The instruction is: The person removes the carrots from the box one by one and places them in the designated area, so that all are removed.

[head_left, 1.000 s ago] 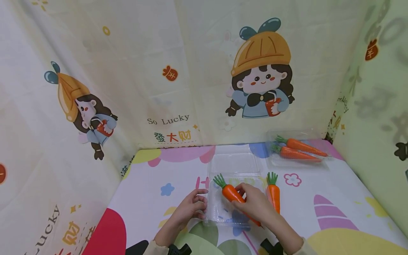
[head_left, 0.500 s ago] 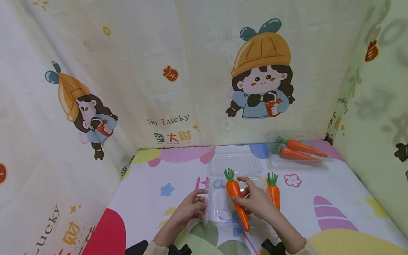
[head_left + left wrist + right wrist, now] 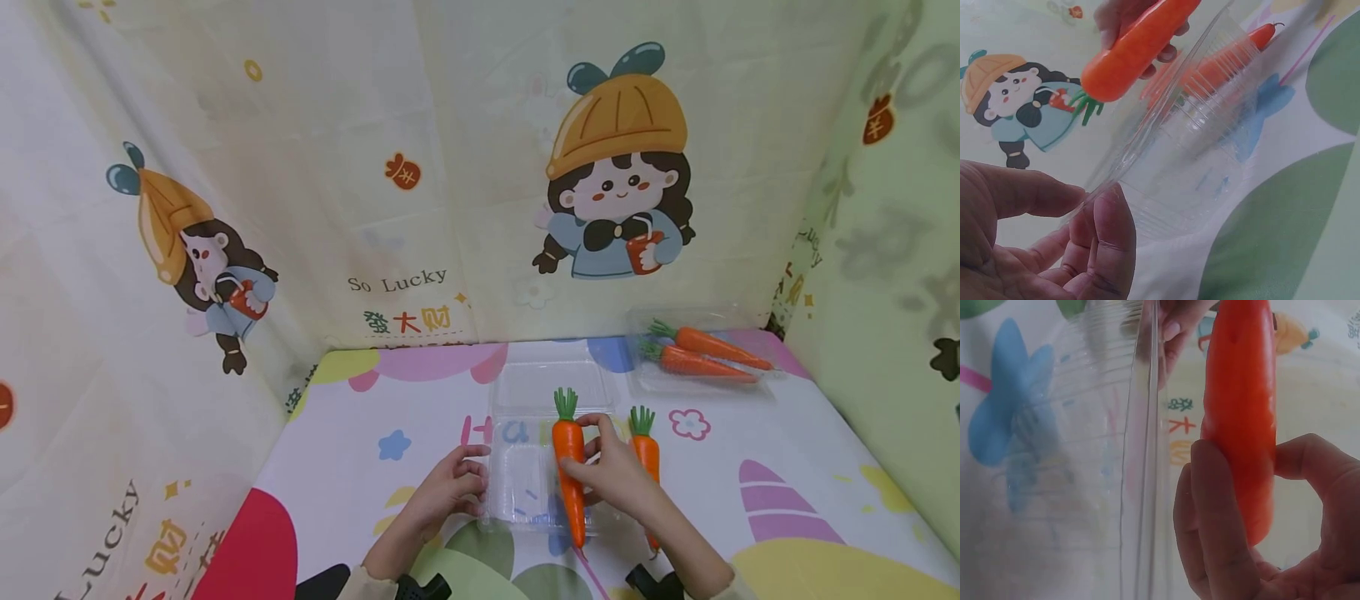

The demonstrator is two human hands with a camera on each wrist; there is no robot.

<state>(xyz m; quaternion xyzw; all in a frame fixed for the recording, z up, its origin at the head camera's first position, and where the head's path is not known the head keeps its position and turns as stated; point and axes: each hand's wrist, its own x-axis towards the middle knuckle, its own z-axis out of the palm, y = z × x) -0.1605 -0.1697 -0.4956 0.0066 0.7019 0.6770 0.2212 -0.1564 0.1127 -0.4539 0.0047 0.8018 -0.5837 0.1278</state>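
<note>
An orange toy-like carrot (image 3: 567, 442) with a green top is gripped between the thumb and fingers of my right hand (image 3: 617, 473). It stands over the right side of a clear plastic box (image 3: 517, 475), leafy end pointing away from me. The right wrist view shows the carrot (image 3: 1241, 394) above the box rim (image 3: 1144, 456). My left hand (image 3: 452, 493) is at the box's left side; in the left wrist view its thumb and finger pinch the rim (image 3: 1124, 165). A second carrot (image 3: 645, 458) lies on the table just right of the box, partly behind my right hand.
The box's lid (image 3: 551, 385) is folded open toward the back. At the back right, another clear box (image 3: 705, 315) contains two carrots (image 3: 712, 343). A printed cloth wall (image 3: 480, 208) borders the table (image 3: 360, 417) at the back and sides.
My right hand has turned the carrot from a slant to nearly straight and shifted it rightward across the box. The left hand has stayed in place.
</note>
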